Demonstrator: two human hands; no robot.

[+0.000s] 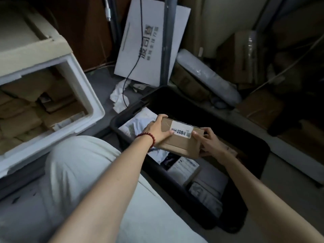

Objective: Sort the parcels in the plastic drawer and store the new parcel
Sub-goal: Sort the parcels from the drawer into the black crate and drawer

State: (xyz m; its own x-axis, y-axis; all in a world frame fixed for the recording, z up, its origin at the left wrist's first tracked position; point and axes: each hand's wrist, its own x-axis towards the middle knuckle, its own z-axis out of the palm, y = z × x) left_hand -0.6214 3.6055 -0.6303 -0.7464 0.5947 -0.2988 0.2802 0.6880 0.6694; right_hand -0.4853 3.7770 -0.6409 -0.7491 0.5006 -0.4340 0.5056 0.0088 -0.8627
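A small brown cardboard parcel with a white label is held over the black plastic drawer. My left hand grips its left end, thumb on top and fingers over the far edge. My right hand grips its right end. Inside the drawer lie a white mailer bag, a flat white-labelled parcel and a grey wrapped parcel. The drawer's far half is dark and I cannot see what lies in it.
A white foam box full of brown cardboard parcels stands at the left. A white printed carton leans on a grey pole behind the drawer. More boxes and a bubble-wrapped roll crowd the right. My knee is near the drawer.
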